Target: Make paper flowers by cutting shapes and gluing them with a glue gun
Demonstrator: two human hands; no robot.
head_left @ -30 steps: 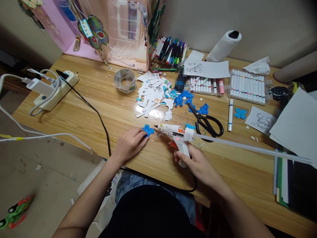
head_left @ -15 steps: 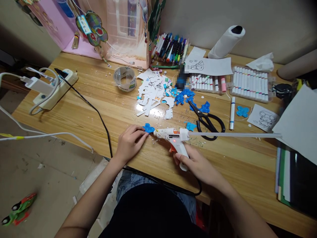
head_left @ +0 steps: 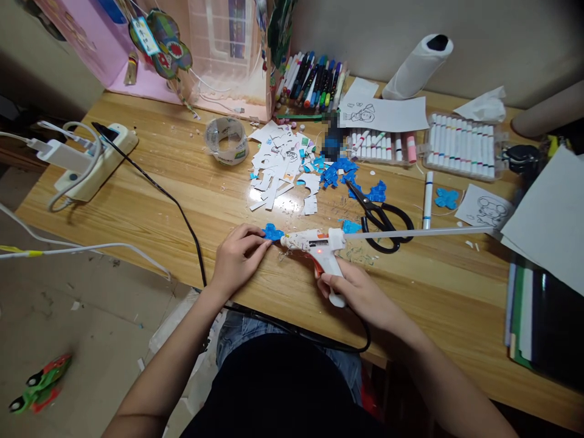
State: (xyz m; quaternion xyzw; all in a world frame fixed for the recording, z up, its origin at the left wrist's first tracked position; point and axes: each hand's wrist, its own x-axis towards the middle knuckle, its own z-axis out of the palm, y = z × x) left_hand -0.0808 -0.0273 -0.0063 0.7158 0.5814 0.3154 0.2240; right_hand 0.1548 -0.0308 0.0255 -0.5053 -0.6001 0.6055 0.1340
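Observation:
Between the fingertips of my left hand [head_left: 241,255] is a small blue cut-out shape [head_left: 273,232], held just above the wooden table [head_left: 283,298]. My right hand [head_left: 358,292] grips the handle of a white glue gun [head_left: 308,241] with an orange trigger and a lit red light. Its nozzle points left and meets or nearly meets the right edge of the blue shape. A long clear glue stick [head_left: 424,232] sticks out of the gun's back, passing over black-handled scissors [head_left: 383,219]. A lighter blue scrap [head_left: 351,227] lies just behind the gun.
White paper scraps [head_left: 278,161] and a tape roll [head_left: 226,141] lie behind my hands. A power strip [head_left: 98,161] with cables is at left. Markers [head_left: 460,146], a blue flower shape [head_left: 446,198] and a drawing [head_left: 483,205] lie at right. A black cord [head_left: 180,210] crosses the left side.
The back end of the glue gun and its stick has swung slightly up in the view, and the nozzle has shifted a little left against the blue shape. My left hand keeps its grip.

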